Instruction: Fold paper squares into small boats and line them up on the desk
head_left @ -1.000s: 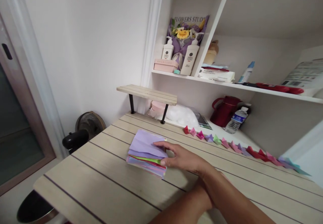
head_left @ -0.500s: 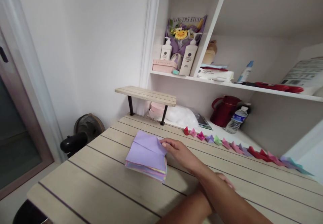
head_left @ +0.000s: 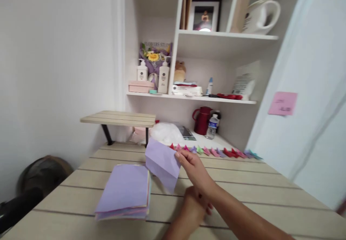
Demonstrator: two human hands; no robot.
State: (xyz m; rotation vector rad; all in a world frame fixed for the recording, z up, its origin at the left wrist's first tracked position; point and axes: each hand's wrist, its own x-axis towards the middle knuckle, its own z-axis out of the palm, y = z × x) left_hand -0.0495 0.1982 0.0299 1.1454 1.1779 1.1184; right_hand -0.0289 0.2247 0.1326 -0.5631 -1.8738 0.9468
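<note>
My right hand [head_left: 193, 166] pinches the edge of a purple paper sheet [head_left: 163, 162] between thumb and fingers. The sheet hangs tilted above the table, with a crease across it. To its left lies a stack of coloured paper [head_left: 124, 189] with a purple sheet on top and several other colours at its edges. My left hand [head_left: 193, 205] rests low over the table, crossed beneath my right wrist. Its fingertips show past the right forearm, loosely bent and apart, with nothing visible in them; the rest of its fingers are hidden.
Behind my hands, several small folded paper pieces [head_left: 213, 152] line the table's back edge. A raised wooden shelf [head_left: 119, 118] stands at the back left. Farther back are a red jug [head_left: 202, 121], a water bottle [head_left: 212, 127] and white shelving [head_left: 216, 100]. A fan [head_left: 44, 177] is left of the table.
The top purple sheet has been lifted off the stack by my right hand and moved to the right. The camera view has swung right, and the left hand shows more.
</note>
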